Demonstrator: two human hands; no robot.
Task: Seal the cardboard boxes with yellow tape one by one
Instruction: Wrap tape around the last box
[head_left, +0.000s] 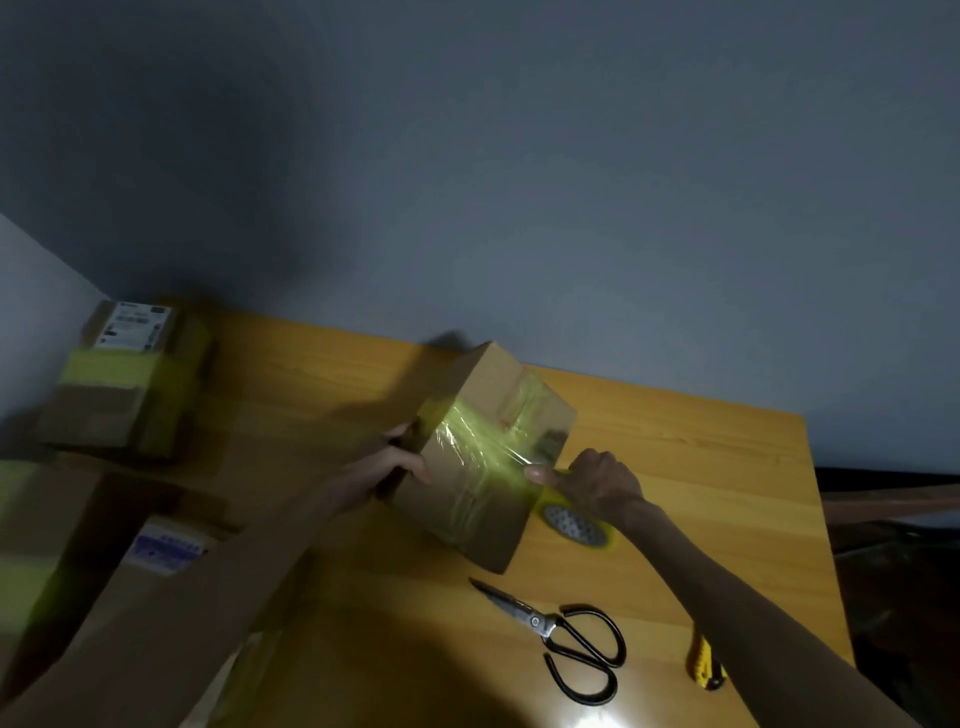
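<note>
The cardboard box stands tilted on one edge near the middle of the wooden table, and a band of yellow tape already runs across its upper face and down the side turned to the camera. The left hand grips the left edge of the box, with the fingers curled round the corner and the thumb lying on the near face. The right hand has its fingers curled on the tape roll, which is just beside the right edge of the box, and its thumb is stretched out onto the tape at that edge. To do this step well, I think the roll should be pulled tight and low along the cardboard, because the tape looks wrinkled and shiny in the middle, so it probably holds air there. The left hand should hold the box firm so that it does not turn. After that, the thumb can rub the band flat from the middle to the ends. The scissors lie near, in front of the box, ready for the cut. Other boxes with yellow bands stand at the far left.
</note>
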